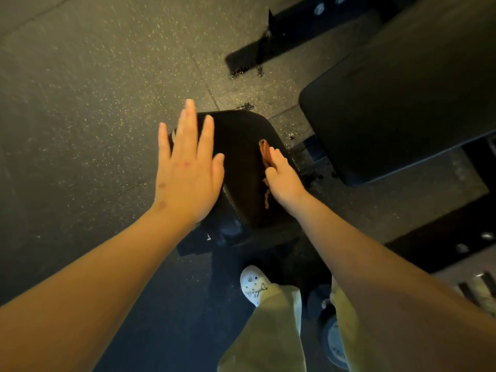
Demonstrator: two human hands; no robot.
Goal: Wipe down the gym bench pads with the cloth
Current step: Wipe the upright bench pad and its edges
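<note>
Right grip: the right grip [281, 181] has its fingers straight and pressed together, thumb folded in. As far as we can make out, it pinches the cloth [264, 154] and lays it against the pad.
Left grip: the left grip [188, 173] is spread wide, fingers fanned out. It hovers over or rests on the pad's left edge, and we cannot tell which.
Cloth: orange-brown and bunched narrow, it sits on the right flank of the seat pad [239, 146], with a tail dangling below the palm.
Pads: we see two. The small seat pad lies between the hands, and the big back pad [402, 103] sits up to the right, well apart from both.
Progress: our call is early or midway. The cloth is on the seat pad's side, and nothing touches the back pad. No wet streaks show on the dark vinyl, so we can't say what is already clean.
Left to do: we judge the seat pad's top and far corner, then the whole back pad.
Edges: the seat pad's rounded far corners drop straight to the floor [80, 103], and a dark gap separates it from the back pad.
Room: open speckled floor lies to the left and ahead. It is tighter on the right, where the frame [268, 44] and bolted plates crowd in. Our white shoe [252, 283] stands just below the seat pad.
</note>
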